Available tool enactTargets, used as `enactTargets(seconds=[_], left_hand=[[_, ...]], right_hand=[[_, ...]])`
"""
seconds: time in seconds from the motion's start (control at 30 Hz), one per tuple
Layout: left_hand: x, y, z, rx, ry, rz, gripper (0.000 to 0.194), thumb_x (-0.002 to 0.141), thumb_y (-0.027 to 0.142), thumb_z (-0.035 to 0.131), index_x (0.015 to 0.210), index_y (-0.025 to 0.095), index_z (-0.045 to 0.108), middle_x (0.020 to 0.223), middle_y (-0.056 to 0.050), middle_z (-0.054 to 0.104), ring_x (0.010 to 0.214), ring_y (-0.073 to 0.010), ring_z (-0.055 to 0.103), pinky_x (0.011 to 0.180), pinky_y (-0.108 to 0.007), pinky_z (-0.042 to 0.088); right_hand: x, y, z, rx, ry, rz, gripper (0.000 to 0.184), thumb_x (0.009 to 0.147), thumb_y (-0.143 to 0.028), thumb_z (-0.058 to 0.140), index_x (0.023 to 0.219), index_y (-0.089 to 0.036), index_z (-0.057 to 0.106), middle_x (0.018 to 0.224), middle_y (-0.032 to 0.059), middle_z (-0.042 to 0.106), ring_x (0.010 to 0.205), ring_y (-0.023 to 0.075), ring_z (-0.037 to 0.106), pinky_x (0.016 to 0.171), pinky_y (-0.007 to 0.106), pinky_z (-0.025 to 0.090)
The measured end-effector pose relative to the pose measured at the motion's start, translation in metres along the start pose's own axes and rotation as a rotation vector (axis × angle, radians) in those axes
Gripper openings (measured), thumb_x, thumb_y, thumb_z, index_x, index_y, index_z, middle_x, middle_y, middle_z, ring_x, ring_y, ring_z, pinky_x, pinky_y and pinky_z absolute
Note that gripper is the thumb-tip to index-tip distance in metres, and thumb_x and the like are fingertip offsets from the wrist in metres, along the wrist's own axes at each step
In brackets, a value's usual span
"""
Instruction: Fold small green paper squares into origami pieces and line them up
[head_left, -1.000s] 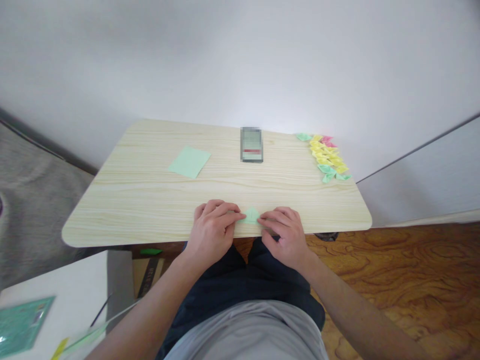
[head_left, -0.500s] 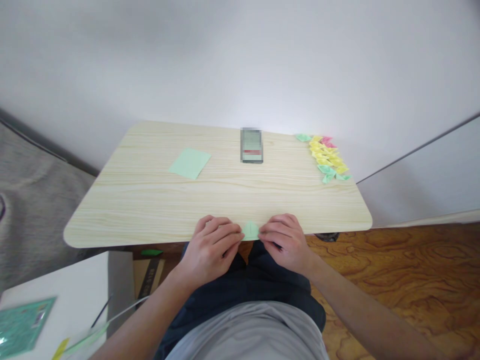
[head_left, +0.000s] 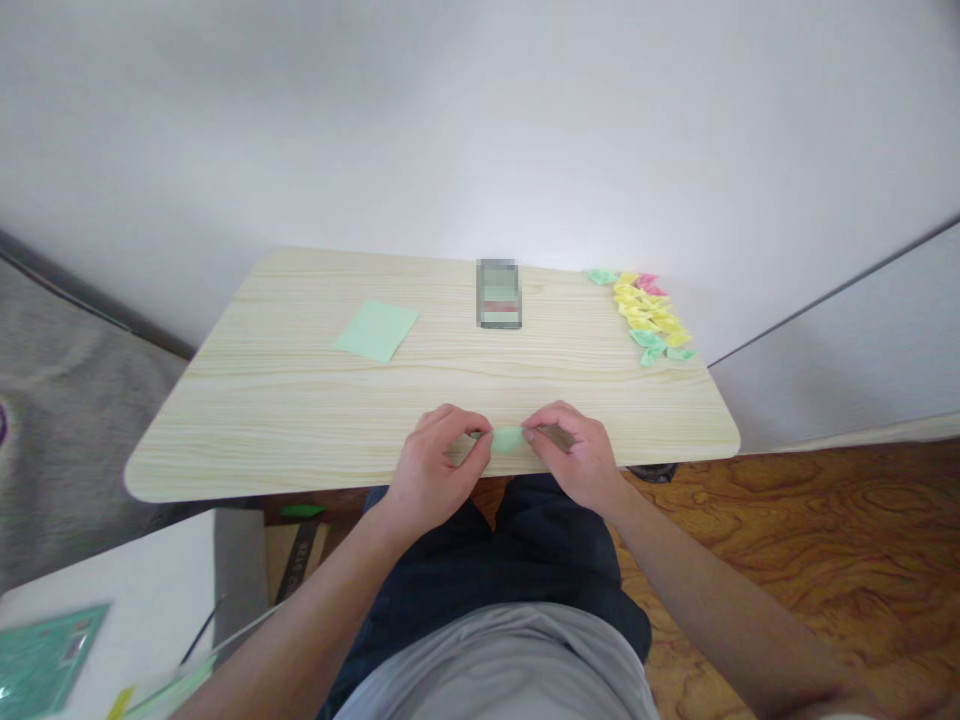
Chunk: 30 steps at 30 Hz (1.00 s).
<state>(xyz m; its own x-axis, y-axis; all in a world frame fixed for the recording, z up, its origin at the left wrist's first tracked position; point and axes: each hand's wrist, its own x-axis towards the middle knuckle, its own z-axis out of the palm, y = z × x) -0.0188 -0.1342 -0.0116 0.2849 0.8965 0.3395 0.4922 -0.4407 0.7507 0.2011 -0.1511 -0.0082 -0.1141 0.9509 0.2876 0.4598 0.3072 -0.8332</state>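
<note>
A small folded piece of green paper [head_left: 508, 438] is held above the table's near edge, between my two hands. My left hand [head_left: 442, 460] pinches its left end between thumb and fingertips. On the other side, my right hand [head_left: 576, 450] pinches the right end the same way. The paper is slightly blurred, so its exact folds cannot be made out. Farther back on the left lies a flat green paper sheet [head_left: 377, 331].
A phone-like device [head_left: 499, 294], pixelated, lies at the table's [head_left: 285, 410] back middle. Folded paper pieces [head_left: 646, 310] in yellow, pink and green cluster at the right. At lower left, a white box [head_left: 150, 570] carries a green packet [head_left: 52, 655]. A wall rises behind the table.
Both hands have lifted and moved slightly away from my body with the green paper. Their grip has turned to a thumb-and-finger pinch, and the paper looks narrower.
</note>
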Motion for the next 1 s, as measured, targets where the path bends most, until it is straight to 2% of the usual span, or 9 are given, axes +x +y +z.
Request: enactTargets(seconds=[0.13,0.33,0.5,0.67,0.8,1.0], left_hand=[[0.008,-0.002,0.005,-0.11,-0.019,-0.121,0.006,0.092,0.026,0.063,0.093,0.023,0.067,0.091,-0.001,0.071,0.086,-0.017,0.066,0.083,-0.031,0.049],[0.013,-0.006,0.007,-0.208,-0.039,-0.173,0.008,0.091,0.029,0.066,0.094,0.023,0.068,0.09,0.0,0.071,0.085,-0.0168,0.066,0.08,-0.029,0.049],[0.032,-0.016,0.009,-0.361,-0.043,-0.157,0.012,0.088,0.028,0.069,0.098,0.021,0.069,0.095,-0.002,0.071,0.088,-0.0172,0.066,0.081,-0.029,0.049],[0.049,-0.026,0.013,-0.359,-0.057,-0.138,0.007,0.088,0.027,0.068,0.093,0.021,0.07,0.087,-0.001,0.069,0.08,-0.0163,0.063,0.074,-0.029,0.047],[0.051,-0.03,0.015,-0.374,-0.056,-0.14,0.008,0.088,0.027,0.068,0.095,0.022,0.068,0.088,-0.001,0.069,0.083,-0.0172,0.064,0.076,-0.03,0.048],[0.049,-0.028,0.014,-0.441,-0.028,-0.12,0.005,0.087,0.023,0.069,0.091,0.021,0.067,0.084,-0.001,0.067,0.077,-0.0153,0.06,0.074,-0.029,0.046]], right_hand=[[0.009,0.009,0.003,0.12,-0.023,0.125,0.014,0.09,-0.034,0.071,0.098,-0.022,0.073,0.088,0.0025,0.074,0.081,0.0186,0.067,0.077,0.031,0.052],[0.018,0.014,0.01,0.236,-0.023,0.142,0.016,0.087,-0.036,0.073,0.091,-0.021,0.072,0.081,0.0021,0.072,0.074,0.0172,0.064,0.069,0.029,0.049],[0.034,0.021,0.011,0.284,-0.029,0.157,0.018,0.084,-0.038,0.076,0.089,-0.021,0.072,0.074,0.0001,0.07,0.064,0.0143,0.058,0.062,0.028,0.045],[0.05,0.028,0.012,0.304,-0.049,0.146,0.017,0.082,-0.034,0.077,0.093,-0.021,0.074,0.074,-0.0005,0.071,0.061,0.0128,0.056,0.059,0.027,0.042],[0.054,0.027,0.014,0.285,-0.031,0.146,0.01,0.082,-0.029,0.076,0.088,-0.021,0.074,0.075,-0.0006,0.071,0.06,0.0122,0.055,0.058,0.026,0.04],[0.051,0.026,0.015,0.297,0.013,0.15,0.012,0.083,-0.032,0.076,0.088,-0.022,0.075,0.07,-0.0013,0.068,0.058,0.0121,0.052,0.056,0.027,0.04]])
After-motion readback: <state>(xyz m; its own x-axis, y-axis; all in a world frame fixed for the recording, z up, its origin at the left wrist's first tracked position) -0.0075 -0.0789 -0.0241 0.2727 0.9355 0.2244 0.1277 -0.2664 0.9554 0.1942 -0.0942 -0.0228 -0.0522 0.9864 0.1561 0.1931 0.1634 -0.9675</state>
